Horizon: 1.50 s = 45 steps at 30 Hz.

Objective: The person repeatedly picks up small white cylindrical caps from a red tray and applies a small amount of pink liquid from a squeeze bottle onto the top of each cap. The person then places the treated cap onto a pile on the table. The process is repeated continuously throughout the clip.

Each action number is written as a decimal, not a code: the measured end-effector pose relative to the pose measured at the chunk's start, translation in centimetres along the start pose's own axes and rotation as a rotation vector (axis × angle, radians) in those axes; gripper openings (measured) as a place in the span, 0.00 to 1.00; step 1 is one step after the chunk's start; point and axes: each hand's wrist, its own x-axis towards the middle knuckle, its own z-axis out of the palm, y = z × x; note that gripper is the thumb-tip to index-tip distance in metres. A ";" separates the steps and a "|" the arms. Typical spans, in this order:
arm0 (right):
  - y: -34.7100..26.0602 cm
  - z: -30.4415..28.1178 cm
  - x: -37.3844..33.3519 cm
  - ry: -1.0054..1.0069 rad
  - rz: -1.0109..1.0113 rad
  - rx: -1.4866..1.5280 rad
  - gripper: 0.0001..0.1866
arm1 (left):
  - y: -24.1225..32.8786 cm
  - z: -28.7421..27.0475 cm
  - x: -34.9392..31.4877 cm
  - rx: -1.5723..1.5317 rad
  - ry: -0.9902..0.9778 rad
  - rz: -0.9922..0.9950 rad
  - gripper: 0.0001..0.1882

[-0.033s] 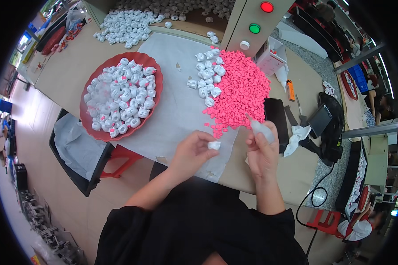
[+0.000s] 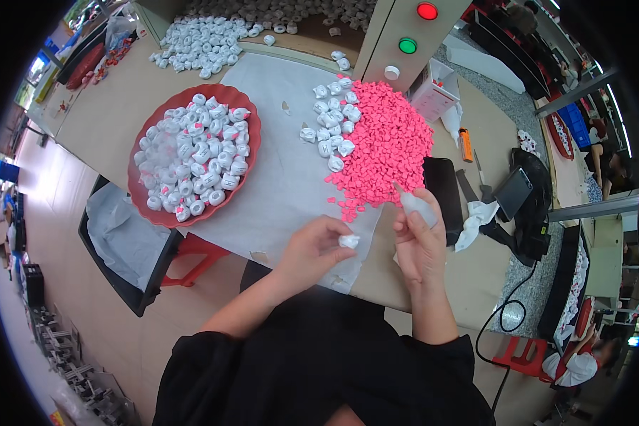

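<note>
Between the thumb and fingers of my left hand (image 2: 314, 245) is a small white rounded piece (image 2: 348, 241), held above the front part of the white sheet (image 2: 277, 170). My right hand (image 2: 420, 245) grips a whitish squeeze bottle (image 2: 419, 207), its thin tip pointing up and left toward the pile of small pink pieces (image 2: 390, 142). Several white pieces (image 2: 331, 117) with dark marks lie along the left side of that pile. Further left, a red scalloped bowl (image 2: 254, 153) is full of similar white pieces, some with pink bits on them.
Loose white pieces (image 2: 202, 44) cover the table's far left. A control post with a red light (image 2: 427, 11) and green light (image 2: 407, 46) stands behind the pink pile. To the right lie an orange lighter (image 2: 466, 144), a dark phone (image 2: 441, 188) and a knife (image 2: 481, 170). A black tray (image 2: 124, 241) sits lower left.
My left hand has shifted slightly right and toward me, with the white piece still in its fingers. My right hand and the bottle have barely moved.
</note>
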 end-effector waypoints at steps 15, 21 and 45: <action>-1.8 0.0 1.1 -0.134 0.094 -0.700 0.14 | 1.5 -2.8 0.3 -0.397 0.324 -0.004 0.11; -0.2 -0.1 2.7 -0.379 -0.350 -1.411 0.07 | 1.1 -3.0 0.3 -0.426 0.324 0.002 0.11; -0.2 0.6 3.8 -0.452 -0.208 -1.661 0.06 | 1.5 -2.9 0.1 -0.410 0.299 -0.038 0.11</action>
